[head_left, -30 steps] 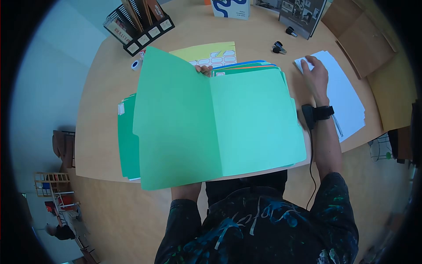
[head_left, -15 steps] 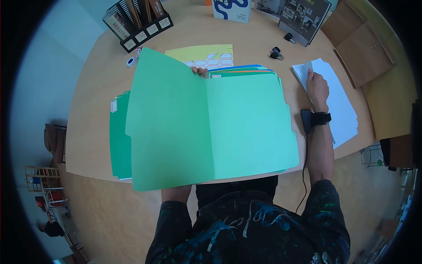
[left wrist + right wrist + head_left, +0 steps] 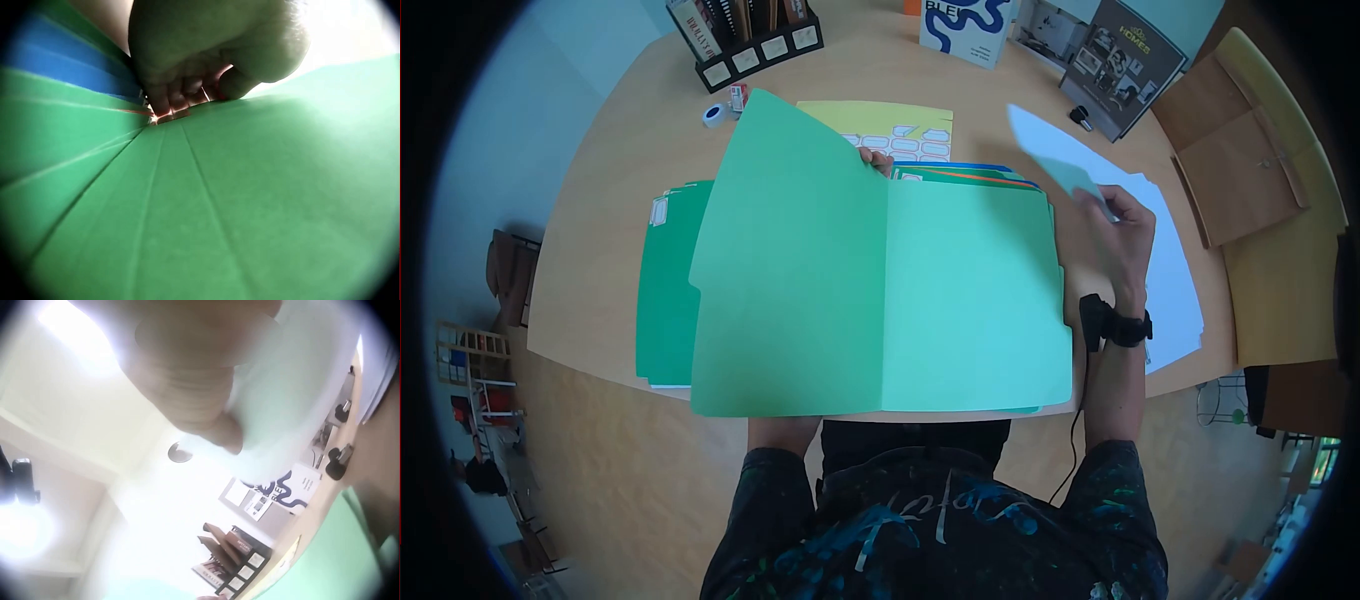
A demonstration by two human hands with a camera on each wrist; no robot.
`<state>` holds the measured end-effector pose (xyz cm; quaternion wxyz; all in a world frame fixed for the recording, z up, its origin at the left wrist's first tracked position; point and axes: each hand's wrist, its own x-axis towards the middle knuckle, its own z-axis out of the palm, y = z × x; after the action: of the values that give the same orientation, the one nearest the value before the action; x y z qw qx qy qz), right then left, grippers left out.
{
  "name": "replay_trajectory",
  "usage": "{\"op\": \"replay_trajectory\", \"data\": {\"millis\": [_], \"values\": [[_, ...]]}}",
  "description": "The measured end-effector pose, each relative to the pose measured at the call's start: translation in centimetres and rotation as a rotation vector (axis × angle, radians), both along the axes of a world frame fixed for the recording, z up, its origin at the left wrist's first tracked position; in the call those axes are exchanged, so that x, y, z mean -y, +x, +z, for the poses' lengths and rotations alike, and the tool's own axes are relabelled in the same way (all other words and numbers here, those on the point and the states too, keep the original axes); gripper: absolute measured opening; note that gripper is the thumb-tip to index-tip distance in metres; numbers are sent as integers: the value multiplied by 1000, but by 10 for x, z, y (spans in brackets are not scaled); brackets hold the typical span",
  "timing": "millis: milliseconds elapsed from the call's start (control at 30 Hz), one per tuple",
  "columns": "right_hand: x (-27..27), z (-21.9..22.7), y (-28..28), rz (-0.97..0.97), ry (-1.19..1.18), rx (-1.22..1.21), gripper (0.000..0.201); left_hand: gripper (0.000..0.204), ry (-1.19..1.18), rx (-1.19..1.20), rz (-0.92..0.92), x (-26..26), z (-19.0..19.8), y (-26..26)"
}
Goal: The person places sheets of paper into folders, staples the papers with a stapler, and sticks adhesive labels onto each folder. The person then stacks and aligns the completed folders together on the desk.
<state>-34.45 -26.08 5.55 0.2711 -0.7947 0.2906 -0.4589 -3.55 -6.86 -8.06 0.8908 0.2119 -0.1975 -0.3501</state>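
A light green file folder [image 3: 975, 300] lies spread on top of a stack of folders, its left cover [image 3: 795, 290] raised at a slant. My left hand [image 3: 878, 161] holds that cover by its top edge near the fold; the rest of the hand is hidden behind it. In the left wrist view the fingers [image 3: 178, 99] curl down at the folder's edge. My right hand [image 3: 1128, 235] pinches a white sheet of paper [image 3: 1050, 150] between thumb and fingers. The sheet tilts up above a white paper stack [image 3: 1175, 300], with its far end off the stack.
Darker green folders [image 3: 665, 290] lie at the left. Behind stand a yellow sheet with labels [image 3: 900, 113], a tape roll [image 3: 714, 116], a black file rack [image 3: 750, 62] and upright books [image 3: 1120, 65]. Binder clips [image 3: 339, 462] sit beyond the paper. A cable [image 3: 1072, 440] hangs from my right wrist.
My right hand first lifts the sheet's corner, then raises the sheet off the stack and swings it up and left. The left hand keeps its hold on the folder cover.
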Motion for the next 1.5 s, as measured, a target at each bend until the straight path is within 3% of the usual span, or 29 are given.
{"op": "replay_trajectory", "data": {"millis": [67, 100, 133, 200, 367, 500, 567, 600, 667, 767, 867, 1500], "values": [[-13, 9, -3, 408, 213, -139, 10, 30, 11, 10, 9, -2, -1, 1], [-18, 14, -5, 536, 350, -235, 7, 30, 18, 15, 11, -3, -1, 2], [-21, 16, -5, 536, 352, -233, 7, 30, 25, 22, 10, -3, -1, 2], [-27, 19, -4, 975, 508, -409, 8, 30, 34, 35, 8, -1, 0, 3], [-41, 18, 1, 1385, 563, -763, 26, 31, 63, 61, 0, 0, 0, 2], [-40, 13, 9, 1349, 643, -606, 34, 31, 84, 77, -1, -2, -2, 0], [-44, 4, 17, 883, 233, -444, 54, 32, 91, 84, 2, -2, -1, -1], [-41, -4, 18, 882, 232, -444, 54, 32, 95, 90, 2, -2, -1, -1], [-33, -20, 17, 651, -192, -760, 79, 32, 100, 101, -1, 0, 0, -2], [-28, -29, 14, 680, -105, -912, 95, 32, 110, 116, -2, 0, 1, -2], [-32, -20, 11, 678, -107, -982, 93, 33, 123, 130, 7, -3, 2, -1], [-32, -15, 12, 680, -56, -929, 90, 35, 200, 238, 1, 0, 13, -4]]}}
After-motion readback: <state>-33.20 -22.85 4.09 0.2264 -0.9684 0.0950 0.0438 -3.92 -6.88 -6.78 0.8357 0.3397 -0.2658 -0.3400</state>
